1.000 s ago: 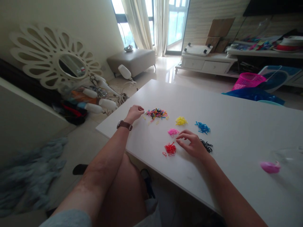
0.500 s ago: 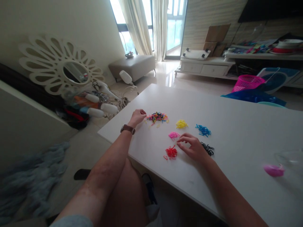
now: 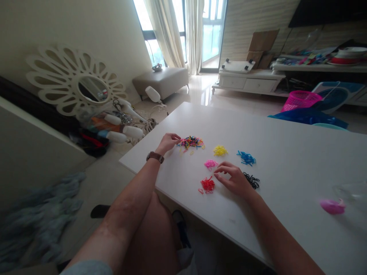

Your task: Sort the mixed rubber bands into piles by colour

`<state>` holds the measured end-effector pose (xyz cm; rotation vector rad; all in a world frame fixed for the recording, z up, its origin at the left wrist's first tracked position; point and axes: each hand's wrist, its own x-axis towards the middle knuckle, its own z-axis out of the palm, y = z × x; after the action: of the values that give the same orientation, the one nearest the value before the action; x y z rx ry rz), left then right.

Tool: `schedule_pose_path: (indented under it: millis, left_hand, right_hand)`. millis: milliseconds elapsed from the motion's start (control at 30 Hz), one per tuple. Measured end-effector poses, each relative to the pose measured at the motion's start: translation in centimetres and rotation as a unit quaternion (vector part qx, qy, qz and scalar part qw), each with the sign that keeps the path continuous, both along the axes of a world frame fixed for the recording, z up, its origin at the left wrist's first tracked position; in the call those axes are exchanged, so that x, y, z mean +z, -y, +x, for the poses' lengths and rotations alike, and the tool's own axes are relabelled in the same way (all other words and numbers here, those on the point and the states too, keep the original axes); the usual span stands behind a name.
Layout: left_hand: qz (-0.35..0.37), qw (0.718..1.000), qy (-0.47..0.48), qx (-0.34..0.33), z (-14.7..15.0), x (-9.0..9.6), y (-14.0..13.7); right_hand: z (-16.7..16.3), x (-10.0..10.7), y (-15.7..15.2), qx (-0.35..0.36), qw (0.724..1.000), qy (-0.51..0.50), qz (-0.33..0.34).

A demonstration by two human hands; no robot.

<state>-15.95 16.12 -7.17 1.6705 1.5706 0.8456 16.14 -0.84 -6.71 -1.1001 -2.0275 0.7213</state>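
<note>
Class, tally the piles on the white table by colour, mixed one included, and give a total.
Mixed-colour pile: 1
Yellow pile: 1
Blue pile: 1
Pink pile: 1
Red pile: 1
Black pile: 1
Total: 6

No readable text, label, brand, number or sign in view. Wristwatch (image 3: 155, 157) at left: dial too small to read. Faint grey mark (image 3: 232, 220) on near part of white table (image 3: 281, 152): cannot tell if print or smudge. Cardboard boxes (image 3: 263, 40) at far right: any print too blurred to read.
</note>
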Motion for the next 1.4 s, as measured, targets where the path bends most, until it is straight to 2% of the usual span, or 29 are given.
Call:
schedule_pose_path:
  millis: [233, 333, 433, 567, 667, 800, 900, 1000, 1200, 1400]
  left_hand:
    - [-0.008, 0.999, 0.021, 0.023, 0.1, 0.1, -0.1]
    - [-0.005, 0.998, -0.045, 0.038, -0.1, 0.5, 0.2]
    - [0.01, 0.993, -0.118, 0.011, 0.0, 0.9, 0.6]
    - [-0.012, 0.987, -0.149, -0.053, 0.5, 0.9, 1.2]
    - [-0.024, 0.984, -0.169, -0.045, 1.1, 0.8, 1.1]
    - [-0.02, 0.992, -0.12, -0.023, 1.2, 0.9, 0.6]
    - [-0.005, 0.998, -0.068, 0.017, 0.8, 0.9, 0.3]
    - [0.023, 0.996, -0.076, 0.042, 0.5, 0.5, 0.4]
    - [0.038, 0.99, -0.135, 0.023, 0.5, -0.3, 0.4]
    - [0.019, 0.997, -0.07, 0.008, 0.5, 0.2, -0.1]
  right_hand:
    - [0.0, 0.0, 0.0, 0.002, 1.0, 0.003, 0.0]
    - [0.0, -0.1, 0.0, 0.002, 1.0, 0.005, 0.0]
    - [0.0, -0.1, 0.0, 0.003, 1.0, 0.006, 0.001]
    - [0.1, -0.1, 0.0, 0.006, 1.0, 0.01, 0.001]
    - [0.1, -0.1, 0.0, 0.006, 1.0, 0.012, 0.0]
    - [0.0, -0.2, -0.1, 0.003, 1.0, 0.012, 0.003]
    - [0.0, -0.2, 0.0, 0.001, 1.0, 0.009, 0.01]
    - [-0.1, -0.1, 0.0, 0.002, 1.0, 0.01, 0.013]
    - [-0.1, -0.1, 0.1, 0.003, 1.0, 0.015, 0.007]
    - [-0.1, -0.2, 0.0, 0.004, 1.0, 0.016, 0.008]
